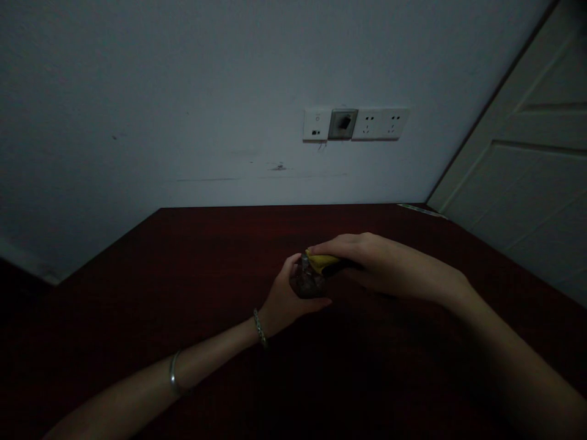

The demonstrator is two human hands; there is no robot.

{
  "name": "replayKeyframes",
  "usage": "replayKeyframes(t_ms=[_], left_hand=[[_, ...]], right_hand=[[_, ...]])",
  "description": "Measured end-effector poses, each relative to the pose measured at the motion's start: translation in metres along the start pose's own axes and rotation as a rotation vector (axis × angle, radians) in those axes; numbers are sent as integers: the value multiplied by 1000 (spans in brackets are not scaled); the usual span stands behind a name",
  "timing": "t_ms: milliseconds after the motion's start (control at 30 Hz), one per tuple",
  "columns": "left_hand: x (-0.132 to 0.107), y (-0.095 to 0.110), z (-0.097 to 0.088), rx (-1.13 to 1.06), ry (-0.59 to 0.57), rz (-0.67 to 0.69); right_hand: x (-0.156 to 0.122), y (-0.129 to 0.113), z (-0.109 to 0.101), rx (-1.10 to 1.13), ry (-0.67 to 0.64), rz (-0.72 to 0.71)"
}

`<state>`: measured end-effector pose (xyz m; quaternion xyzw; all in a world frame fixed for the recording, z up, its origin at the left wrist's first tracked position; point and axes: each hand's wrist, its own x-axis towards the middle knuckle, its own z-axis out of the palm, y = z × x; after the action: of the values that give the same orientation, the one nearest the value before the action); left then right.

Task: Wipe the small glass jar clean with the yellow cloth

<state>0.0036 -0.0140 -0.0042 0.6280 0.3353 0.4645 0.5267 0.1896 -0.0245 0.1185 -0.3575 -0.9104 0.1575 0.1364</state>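
Note:
My left hand [287,299] is curled round a small, clear, glass-like container [308,282], thumb at its near side and fingers at its far side. The container looks dark inside, and its exact kind is hard to make out in the dim light. In my right hand [367,260] is a yellow cloth-like piece [321,261], pinched from above with the palm facing down. This yellow piece touches the upper right of the container. Part of it lies hidden under my right fingers, along with something dark.
Both hands are over a dark red wooden table [220,244]. Behind it rises a pale wall with a row of sockets and switches [378,124]. A thin flat strip [419,210] lies at the table's far right edge, by a white panelled door [527,189].

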Motion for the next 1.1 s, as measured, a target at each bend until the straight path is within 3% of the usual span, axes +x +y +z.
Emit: replayKeyframes(t_ms=[200, 400, 533, 867, 1100], left_hand=[[-1, -5, -1, 8, 5, -15], [-5, -8, 1, 81, -41, -31], [-6, -9, 3, 111, -55, -8], [-3, -7, 0, 165, -12, 23], [-7, -8, 2, 185, -65, 43]], right_hand=[[-5, -8, -4, -3, -66, -32], [2, 9, -4, -142, 53, -5], [9, 16, 5, -122, 11, -44], [3, -9, 5, 6, -76, -148], [7, 1, 8, -105, 80, -85]])
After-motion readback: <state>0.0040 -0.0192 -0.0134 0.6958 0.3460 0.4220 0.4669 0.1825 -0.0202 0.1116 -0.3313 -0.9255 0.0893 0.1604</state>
